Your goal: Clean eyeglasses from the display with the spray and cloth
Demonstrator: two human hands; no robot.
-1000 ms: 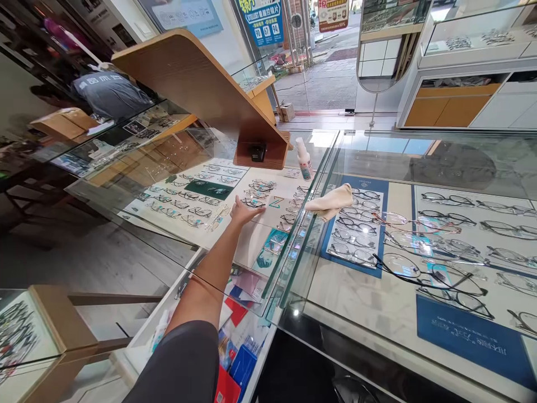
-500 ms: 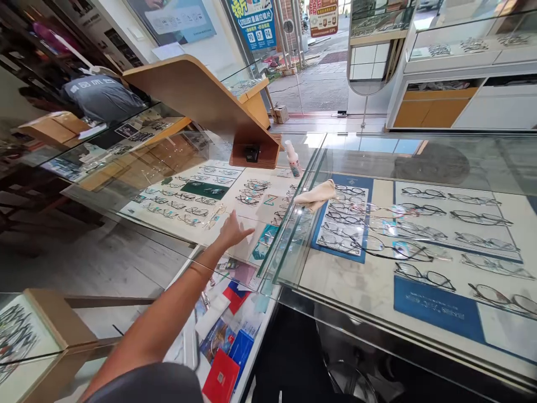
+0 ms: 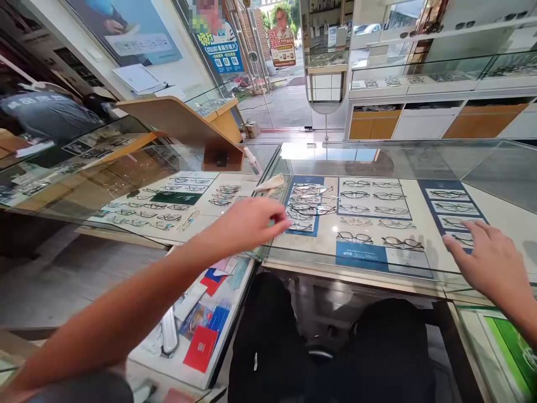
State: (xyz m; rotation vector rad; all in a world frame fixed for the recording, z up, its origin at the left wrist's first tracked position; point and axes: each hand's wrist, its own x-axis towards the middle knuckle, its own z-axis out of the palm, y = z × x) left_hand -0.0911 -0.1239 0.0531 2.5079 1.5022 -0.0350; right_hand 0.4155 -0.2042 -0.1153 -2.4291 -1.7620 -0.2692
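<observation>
My left hand [image 3: 254,225] hovers over the glass counter [image 3: 268,254], near the corner where the two display cases meet. Its thumb stands apart from the bent fingers, and no object shows in it. Just beyond lies a crumpled beige cloth [image 3: 271,183]. To the right of this hand, several eyeglasses [image 3: 314,208] lie close together over a blue display card. At the right, my right hand [image 3: 493,260] is spread above the counter, fingers apart and holding nothing. Near its fingertips, more eyeglasses [image 3: 456,208] rest on a dark blue card under the glass.
A small spray bottle [image 3: 252,161] stands beside a wooden stand [image 3: 184,126]. Rows of glasses fill the left case [image 3: 142,210]. Below the left glass are red booklets [image 3: 200,348]. An oval mirror [image 3: 326,84] rises behind the counter. A person in grey [image 3: 50,115] bends at far left.
The view has turned to the right. My left hand has drawn back from over the left case toward the corner, and my right hand has come into view at the right.
</observation>
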